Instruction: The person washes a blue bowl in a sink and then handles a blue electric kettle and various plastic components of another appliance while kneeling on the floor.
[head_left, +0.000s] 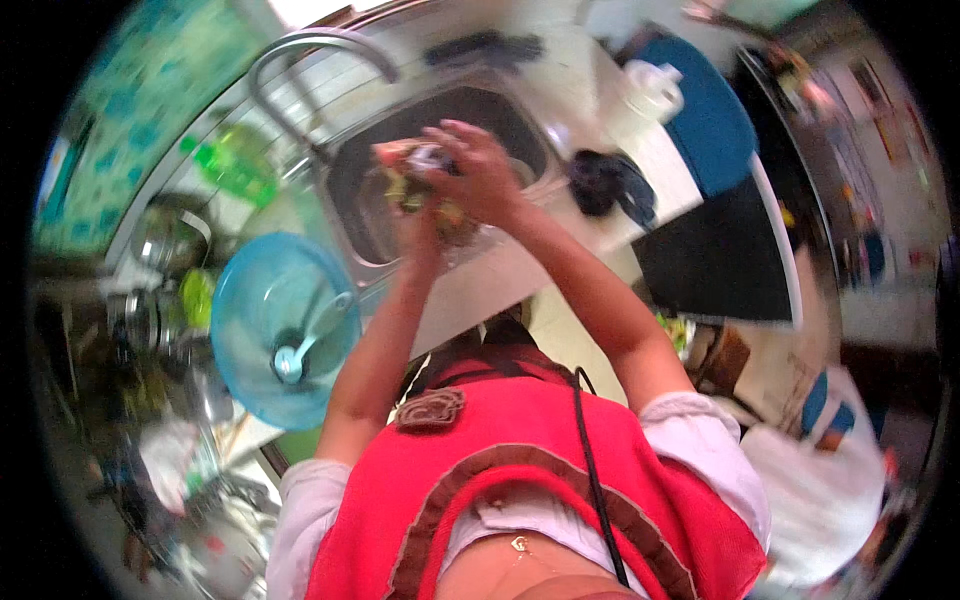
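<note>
Both hands are together over a metal sink basin (360, 217), blurred by motion. Between them is a crumpled, multicoloured bundle (405, 176), red, yellowish and white, too blurred to name. My left hand (427, 221) is under and beside the bundle, its fingers mostly hidden. My right hand (476, 161) lies against the bundle's right side with fingers bent over it. Under the hands, a rounded shape in the basin is partly covered. A curved metal faucet (322, 41) rises behind the sink's left side.
Left of the sink stand a blue plastic basin (232, 330) holding a light-blue ladle (322, 326), a green bottle (236, 169) and metal pots (172, 232). To the right are a dark cloth (600, 184), a white jug-like container (652, 90) and a black panel (720, 255).
</note>
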